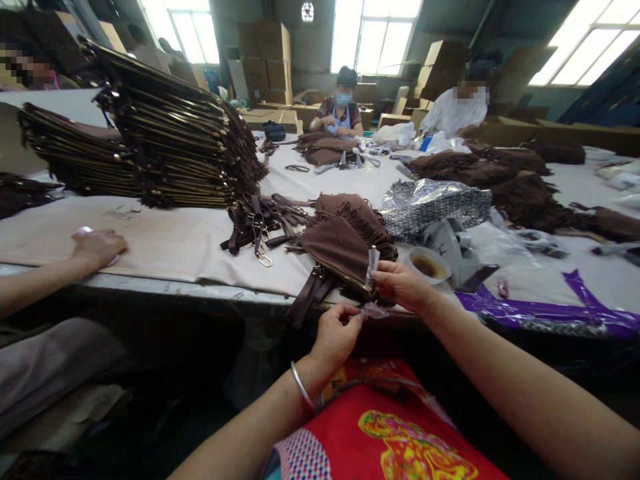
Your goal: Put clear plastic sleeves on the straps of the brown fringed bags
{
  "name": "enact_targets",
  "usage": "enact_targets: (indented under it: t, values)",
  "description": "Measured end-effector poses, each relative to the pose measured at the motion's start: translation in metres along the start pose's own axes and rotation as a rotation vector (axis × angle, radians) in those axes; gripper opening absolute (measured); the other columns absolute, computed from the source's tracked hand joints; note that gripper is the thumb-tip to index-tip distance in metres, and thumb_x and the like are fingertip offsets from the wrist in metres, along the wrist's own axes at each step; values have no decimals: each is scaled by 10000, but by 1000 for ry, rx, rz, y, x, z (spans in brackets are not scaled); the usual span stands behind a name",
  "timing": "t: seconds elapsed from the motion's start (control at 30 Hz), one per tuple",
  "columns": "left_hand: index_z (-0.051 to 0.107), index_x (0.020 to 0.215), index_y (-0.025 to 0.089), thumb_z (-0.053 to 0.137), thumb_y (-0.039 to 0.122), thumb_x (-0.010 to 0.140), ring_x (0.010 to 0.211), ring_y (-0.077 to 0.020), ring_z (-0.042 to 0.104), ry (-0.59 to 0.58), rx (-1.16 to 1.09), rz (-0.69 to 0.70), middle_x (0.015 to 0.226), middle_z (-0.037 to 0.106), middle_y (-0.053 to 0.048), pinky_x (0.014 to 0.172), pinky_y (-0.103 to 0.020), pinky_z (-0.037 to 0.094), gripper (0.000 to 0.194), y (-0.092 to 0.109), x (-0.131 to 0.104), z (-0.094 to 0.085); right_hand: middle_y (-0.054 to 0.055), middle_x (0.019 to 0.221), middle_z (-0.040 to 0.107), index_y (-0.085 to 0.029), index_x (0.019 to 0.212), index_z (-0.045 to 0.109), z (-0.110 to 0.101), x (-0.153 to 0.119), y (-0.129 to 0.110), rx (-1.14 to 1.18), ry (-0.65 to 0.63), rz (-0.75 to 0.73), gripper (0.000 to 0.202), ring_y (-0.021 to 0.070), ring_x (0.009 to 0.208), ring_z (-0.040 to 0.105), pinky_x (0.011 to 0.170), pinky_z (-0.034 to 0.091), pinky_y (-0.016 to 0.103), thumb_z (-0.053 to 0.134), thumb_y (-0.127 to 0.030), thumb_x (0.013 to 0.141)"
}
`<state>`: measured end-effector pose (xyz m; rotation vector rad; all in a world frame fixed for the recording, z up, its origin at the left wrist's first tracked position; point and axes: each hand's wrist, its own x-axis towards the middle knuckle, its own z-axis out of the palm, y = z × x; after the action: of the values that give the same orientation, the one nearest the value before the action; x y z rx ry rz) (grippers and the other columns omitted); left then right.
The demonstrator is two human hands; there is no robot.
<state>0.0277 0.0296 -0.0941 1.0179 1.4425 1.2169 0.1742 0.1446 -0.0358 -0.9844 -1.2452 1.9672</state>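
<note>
On the cloth-covered table (pixel 197 243), at its near edge, a brown fringed pouch (pixel 337 243) is laid, zipped side outward. It would probably be found light, soft and floppy, best gripped along the stiffer zipper (pixel 345 275), since the fringe could snag. By the right hand (pixel 400 283), at the pouch's corner, a piece of clear film (pixel 373 259) is pinched; by the left hand (pixel 336 335), apart from it just off the near edge, a clear scrap (pixel 376 311) is pinched, likely slippery and easily torn.
</note>
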Motion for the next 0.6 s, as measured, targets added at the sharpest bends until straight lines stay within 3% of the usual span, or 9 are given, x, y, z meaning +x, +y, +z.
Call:
enact_targets:
  t: [0.3, 0.47, 0.6]
  values:
    - [650, 764, 167, 608, 254, 758, 536, -103, 493, -35, -11, -3, 638, 606, 9, 524, -226, 391, 97, 11, 2, 2, -10, 680, 659, -145, 852, 638, -3, 5, 8, 106, -11, 12, 262, 71, 529, 553, 516, 442, 175, 805, -272, 695]
    - [604, 768, 167, 585, 321, 795, 453, -86, 441, -86, -184, -117, 529, 516, 43, 443, -205, 344, 158, 10, 1, 1, 6, 715, 666, -146, 853, 632, -2, 4, 13, 30, -22, -12, 307, 88, 548, 550, 525, 422, 202, 808, -330, 681]
    - [618, 963, 172, 652, 341, 774, 633, -114, 588, -62, -351, -153, 768, 625, -14, 511, -197, 436, 256, 16, 1, -11, -5, 693, 642, -146, 878, 638, 5, -1, 10, -222, -73, -58, 286, 93, 551, 520, 531, 387, 214, 741, -374, 739]
